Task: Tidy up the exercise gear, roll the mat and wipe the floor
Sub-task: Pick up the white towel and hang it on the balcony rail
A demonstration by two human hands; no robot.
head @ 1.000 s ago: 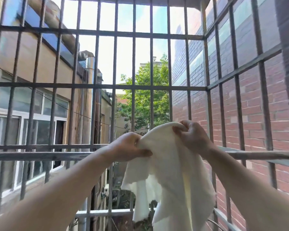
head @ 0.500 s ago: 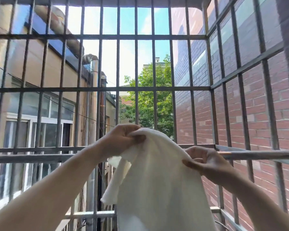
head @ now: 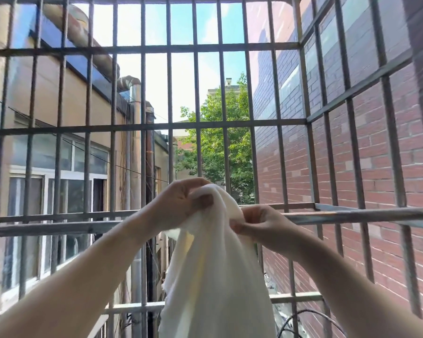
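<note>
A white cloth (head: 213,276) hangs down in front of me inside a barred window cage. My left hand (head: 181,203) grips the bunched top of the cloth from the left, at the height of a horizontal metal rail (head: 352,214). My right hand (head: 261,225) pinches the cloth's upper edge from the right, just below and beside the left hand. The cloth's lower part runs out of view at the bottom.
Metal bars (head: 142,132) close off the front, the right side and the top. A lower crossbar (head: 132,308) runs below the hands. A red brick wall (head: 352,167) stands to the right, a beige building (head: 59,142) to the left. Black cables (head: 303,320) lie at the bottom right.
My right hand has come in closer to the left hand and now pinches the cloth near its top. The cloth has gathered into a narrower hanging bundle, and the view has tilted upward.
</note>
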